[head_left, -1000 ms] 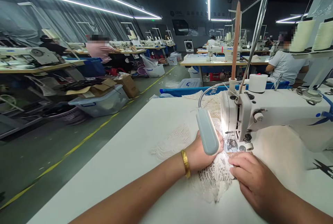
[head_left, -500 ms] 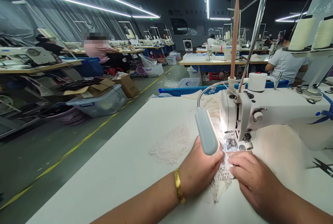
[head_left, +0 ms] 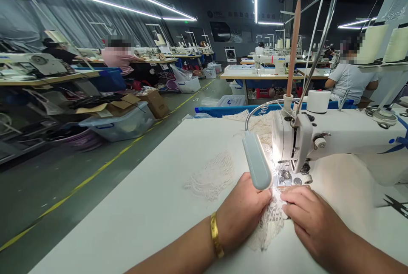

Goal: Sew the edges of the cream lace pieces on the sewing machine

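Observation:
Cream lace fabric [head_left: 270,224] lies at the needle area of a white sewing machine [head_left: 347,131], its loose end spreading towards me. My left hand [head_left: 244,208], with a gold bracelet at the wrist, is closed on the lace's left side; a grey lamp head [head_left: 257,161] partly covers its fingertips. From the right, my right hand [head_left: 314,218] has its fingers bent together on the lace's edge, just in front of the presser foot [head_left: 284,176]. The thumb of that hand is mostly hidden. Another lace piece [head_left: 213,175] rests flat to the left.
More lace [head_left: 263,127] is bunched behind the lamp. Black scissors [head_left: 397,206] lie at the right edge. A brown pencil [head_left: 295,49] stands upright on the machine, and thread cones [head_left: 372,44] sit at right. Other people work at machines beyond the white table [head_left: 143,206].
My left hand has drawn slightly back towards me and lower, still on the lace. My right hand stays nearly in place. The view has shifted a little, so machine and lamp appear farther right.

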